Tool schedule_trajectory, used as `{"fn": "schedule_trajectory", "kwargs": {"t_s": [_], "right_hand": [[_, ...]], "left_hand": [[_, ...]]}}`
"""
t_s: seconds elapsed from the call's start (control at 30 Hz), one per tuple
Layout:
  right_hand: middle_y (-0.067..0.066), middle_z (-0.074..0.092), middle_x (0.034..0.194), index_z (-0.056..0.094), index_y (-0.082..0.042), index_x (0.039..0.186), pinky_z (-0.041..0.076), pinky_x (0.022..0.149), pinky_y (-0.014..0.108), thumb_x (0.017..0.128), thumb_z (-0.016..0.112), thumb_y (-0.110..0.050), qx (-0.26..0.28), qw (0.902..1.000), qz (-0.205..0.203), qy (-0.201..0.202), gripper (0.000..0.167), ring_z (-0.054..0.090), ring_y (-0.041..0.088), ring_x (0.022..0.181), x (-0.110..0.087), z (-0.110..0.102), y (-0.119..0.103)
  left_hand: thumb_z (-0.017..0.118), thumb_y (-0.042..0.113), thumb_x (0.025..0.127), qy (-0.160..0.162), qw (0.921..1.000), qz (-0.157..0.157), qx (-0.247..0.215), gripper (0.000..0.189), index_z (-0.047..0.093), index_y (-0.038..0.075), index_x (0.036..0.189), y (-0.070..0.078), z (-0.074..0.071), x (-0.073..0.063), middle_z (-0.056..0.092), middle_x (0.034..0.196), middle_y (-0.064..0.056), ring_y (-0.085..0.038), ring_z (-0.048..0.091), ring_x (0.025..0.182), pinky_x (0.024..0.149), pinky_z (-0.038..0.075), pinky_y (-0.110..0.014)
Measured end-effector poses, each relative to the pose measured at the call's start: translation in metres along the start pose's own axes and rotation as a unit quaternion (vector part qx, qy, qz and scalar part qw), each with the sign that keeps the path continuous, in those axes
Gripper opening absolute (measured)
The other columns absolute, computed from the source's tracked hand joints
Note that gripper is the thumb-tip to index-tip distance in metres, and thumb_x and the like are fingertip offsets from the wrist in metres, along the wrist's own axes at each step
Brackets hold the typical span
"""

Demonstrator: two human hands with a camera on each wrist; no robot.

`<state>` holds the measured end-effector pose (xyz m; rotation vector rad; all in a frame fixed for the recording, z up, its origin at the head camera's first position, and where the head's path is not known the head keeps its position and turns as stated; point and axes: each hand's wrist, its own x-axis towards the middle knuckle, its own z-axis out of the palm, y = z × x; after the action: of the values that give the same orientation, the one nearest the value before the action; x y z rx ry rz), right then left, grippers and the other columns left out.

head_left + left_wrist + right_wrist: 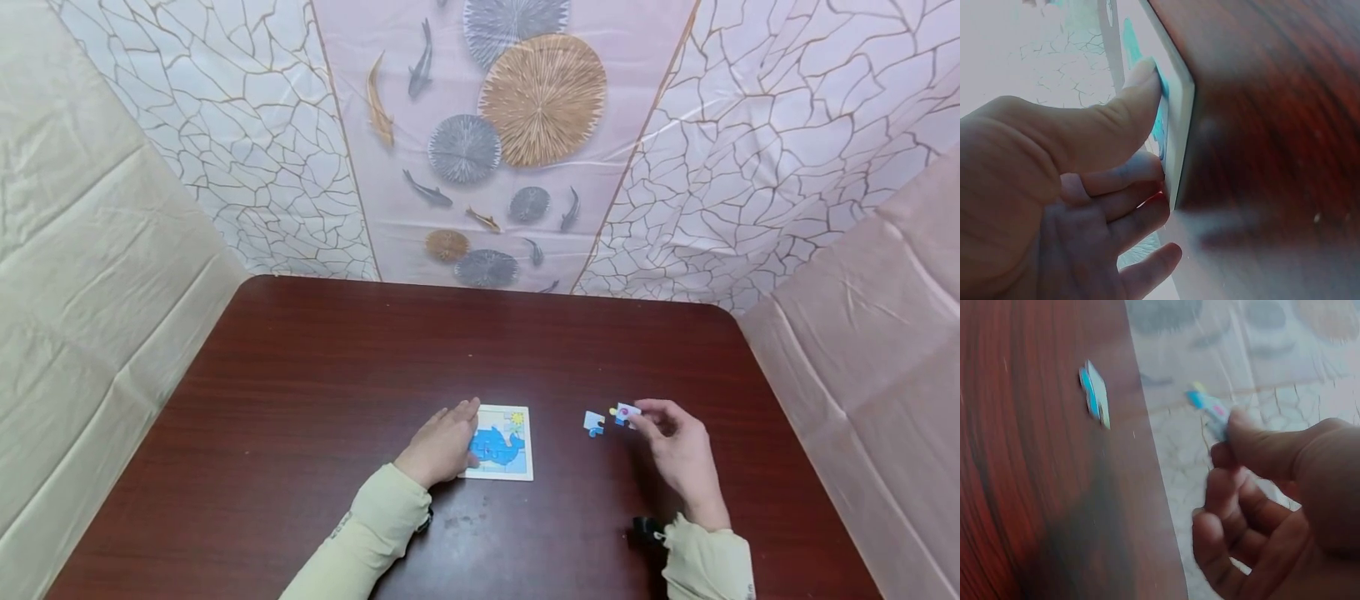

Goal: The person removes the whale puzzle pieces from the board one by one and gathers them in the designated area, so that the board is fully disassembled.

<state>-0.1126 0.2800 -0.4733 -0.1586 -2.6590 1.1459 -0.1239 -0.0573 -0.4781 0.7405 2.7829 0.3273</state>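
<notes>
A small framed jigsaw puzzle [504,477] with a blue whale and a yellow sun lies on the table. My left hand [442,442] rests at its left side, covering part of the picture. In the left wrist view, the thumb [1141,78] presses on the picture near the pale frame [1180,119], and the other fingers extend along its edge. My right hand [678,446] pinches a jigsaw piece [624,412], light blue with pink and yellow marks, between thumb and forefinger, raised above the table. A loose jigsaw piece [593,422] lies just left of it.
The dark red-brown table [337,358] has rounded far corners. Patterned cloth [277,142] hangs behind it, and pale padded walls [97,333] stand at both sides. A black strap end [645,531] hangs by the right cuff.
</notes>
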Motion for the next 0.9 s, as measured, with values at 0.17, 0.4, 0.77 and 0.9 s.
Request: {"fn": "schedule_trajectory", "kwargs": {"t_s": [0.17,0.4,0.77,0.9], "right_hand": [[0.004,0.068,0.081,0.074,-0.011,0.104,0.044,0.053,0.021,0.090,0.071,-0.025,-0.064,0.9977,0.007,-0.020,0.020,0.055,0.014,0.068,0.004,-0.010,0.012],[0.006,0.067,0.080,0.072,-0.006,0.108,0.044,0.054,0.024,0.090,0.071,-0.022,-0.076,0.9950,0.055,-0.035,0.024,0.055,0.017,0.069,0.005,-0.006,0.019],[0.008,0.065,0.079,0.069,0.001,0.099,0.044,0.055,0.029,0.089,0.071,-0.026,-0.089,0.9867,0.124,-0.056,0.028,0.055,0.020,0.068,0.003,-0.005,0.022],[0.006,0.065,0.077,0.070,-0.001,0.098,0.043,0.057,0.030,0.089,0.071,-0.029,-0.101,0.9844,0.133,-0.055,0.029,0.056,0.019,0.068,0.002,-0.005,0.022]], "left_hand": [[0.074,0.028,0.087,0.003,1.0000,-0.001,-0.005,0.064,0.051,-0.001,0.139,-0.001,0.001,-0.001,0.033,0.155,-0.012,-0.026,0.031,0.142,0.112,0.032,-0.044],[0.073,0.027,0.087,0.001,0.9999,-0.004,-0.014,0.064,0.049,0.000,0.141,-0.001,0.004,-0.002,0.031,0.156,-0.011,-0.026,0.029,0.143,0.113,0.031,-0.044],[0.073,0.026,0.087,0.009,0.9999,0.002,-0.009,0.064,0.050,-0.002,0.140,-0.001,0.003,-0.001,0.033,0.155,-0.013,-0.027,0.032,0.142,0.112,0.033,-0.044],[0.073,0.025,0.087,0.009,0.9999,0.003,-0.015,0.064,0.050,-0.002,0.140,0.000,0.002,-0.001,0.032,0.155,-0.014,-0.028,0.031,0.142,0.112,0.033,-0.044]]}}
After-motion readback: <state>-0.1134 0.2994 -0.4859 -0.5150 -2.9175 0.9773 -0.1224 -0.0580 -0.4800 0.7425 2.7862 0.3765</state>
